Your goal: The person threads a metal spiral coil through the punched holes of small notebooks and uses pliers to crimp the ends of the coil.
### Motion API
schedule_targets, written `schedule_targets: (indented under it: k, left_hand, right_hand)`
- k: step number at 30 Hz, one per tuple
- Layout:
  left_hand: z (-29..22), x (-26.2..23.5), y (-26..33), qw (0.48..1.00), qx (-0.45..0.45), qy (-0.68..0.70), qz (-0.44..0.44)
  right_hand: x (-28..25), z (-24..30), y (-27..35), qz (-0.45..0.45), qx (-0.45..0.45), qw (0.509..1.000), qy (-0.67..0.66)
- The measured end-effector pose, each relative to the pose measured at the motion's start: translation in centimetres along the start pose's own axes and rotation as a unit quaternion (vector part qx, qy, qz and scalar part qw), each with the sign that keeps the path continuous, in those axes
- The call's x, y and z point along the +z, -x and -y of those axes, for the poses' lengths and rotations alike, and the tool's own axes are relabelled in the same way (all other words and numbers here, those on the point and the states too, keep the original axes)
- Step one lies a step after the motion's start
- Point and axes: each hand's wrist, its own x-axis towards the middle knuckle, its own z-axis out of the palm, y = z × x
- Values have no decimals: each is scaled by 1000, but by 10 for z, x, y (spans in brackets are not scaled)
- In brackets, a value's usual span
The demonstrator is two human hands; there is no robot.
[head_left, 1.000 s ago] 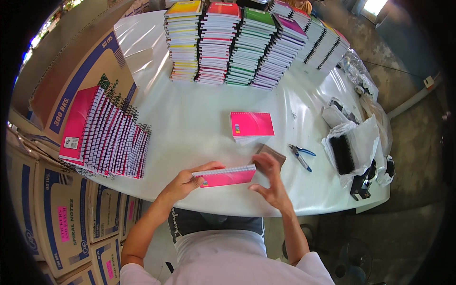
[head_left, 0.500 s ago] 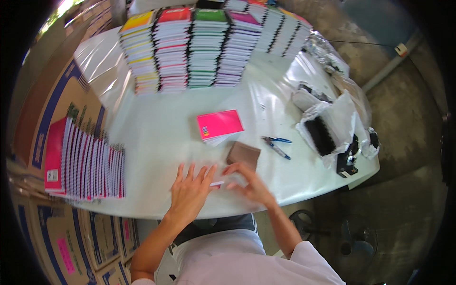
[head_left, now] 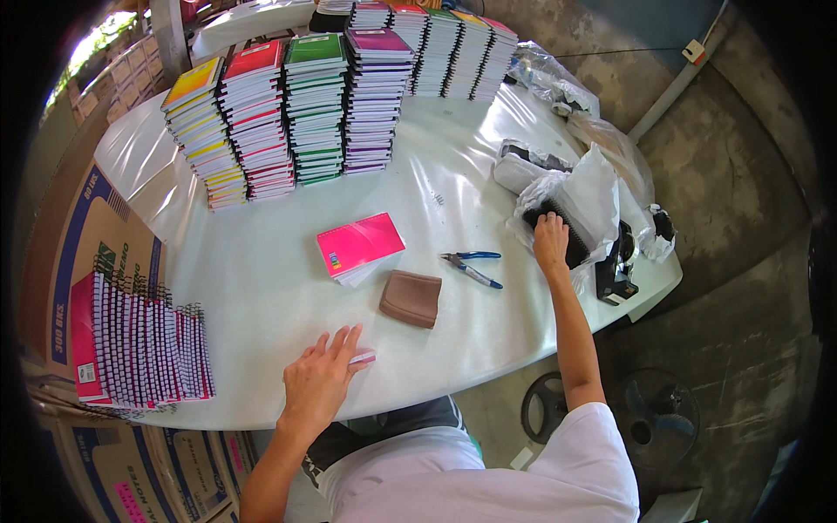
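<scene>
Reaching out to two o'clock, the right hand point(head_left: 550, 237) has left the table edge and now rests, fingers loosely curled, on black spirals point(head_left: 558, 228) in a bag point(head_left: 595, 193). The left hand point(head_left: 318, 380) stays flat, fingers spread, over a pink strip point(head_left: 363, 356); a binding coil seems to be fetched.

A single head-worn fisheye view looks steeply down from above the white table point(head_left: 261, 288), close over its near edge. The table bends toward the rim; beyond it stand notebook stacks point(head_left: 296, 113), and concrete floor point(head_left: 750, 349) lies right of it.
</scene>
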Motion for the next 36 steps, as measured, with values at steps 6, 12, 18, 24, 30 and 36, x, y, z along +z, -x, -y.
schedule_targets:
  k: [6, 12, 18, 24, 30, 36]
  left_hand:
    - [-3, -7, -2, 1000, -16, 20, 5]
    - [1, 1, -7, 999, 12, -28, -13]
    - [0, -2, -4, 999, -5, -47, -2]
    - [2, -2, -6, 999, -2, -25, 21]
    - [3, -2, -8, 999, -2, -21, 25]
    - [4, -4, -7, 999, -6, -5, 32]
  right_hand:
    - [-26, -6, -7, -66, -1, 995, -75]
    - [-168, 104, 35, 52, -121, 815, -565]
    - [-229, 173, 85, 270, -147, 630, -713]
    - [-217, 175, 79, 253, -186, 620, -719]
    - [-216, 181, 73, 250, -225, 585, -738]
    - [-222, 174, 67, 266, -339, 636, -641]
